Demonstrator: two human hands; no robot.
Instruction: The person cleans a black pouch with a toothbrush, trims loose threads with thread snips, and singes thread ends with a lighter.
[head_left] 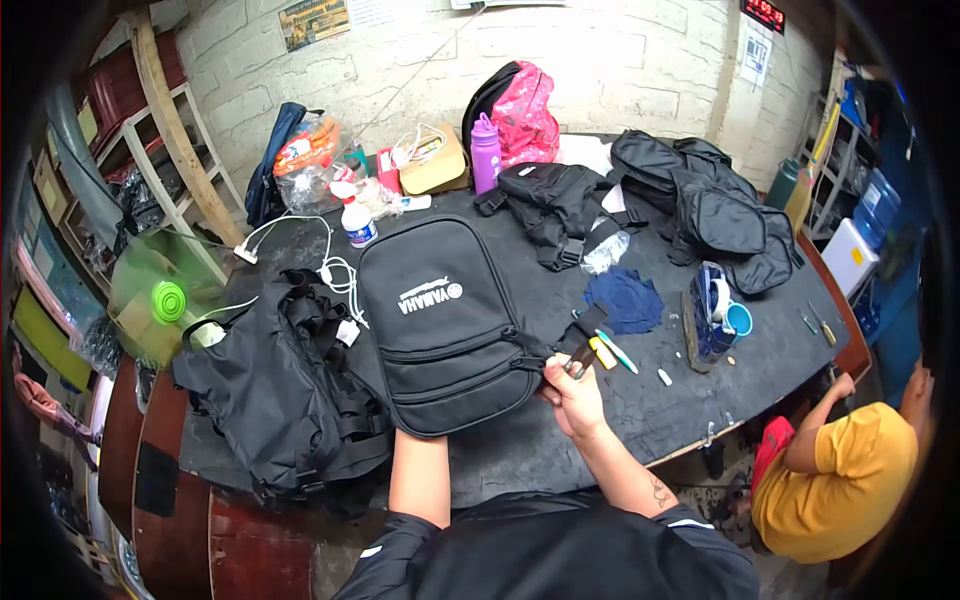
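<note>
A black bag (440,290) with a white YAMAHA logo and two zippers across its lower part is held up in front of me over the table. My left forearm (420,470) reaches under the bag's near edge, and the hand itself is hidden behind it. At the bag's lower right side, my right hand (575,395) is closed on a small dark metal tool (583,358), its exact kind unclear. The fingers are close to the zipper ends. A black strap (588,325) lies just beyond the tool, near a yellow marker (603,352) and a teal-and-white pen (622,354).
Black bags (290,390) lie left, with more bags (715,210) at back right. A purple bottle (485,155), white bottle (357,222), dark blue cloth (628,300) and tape-holding caddy (705,320) stand or lie around. A person in yellow (840,480) is at right.
</note>
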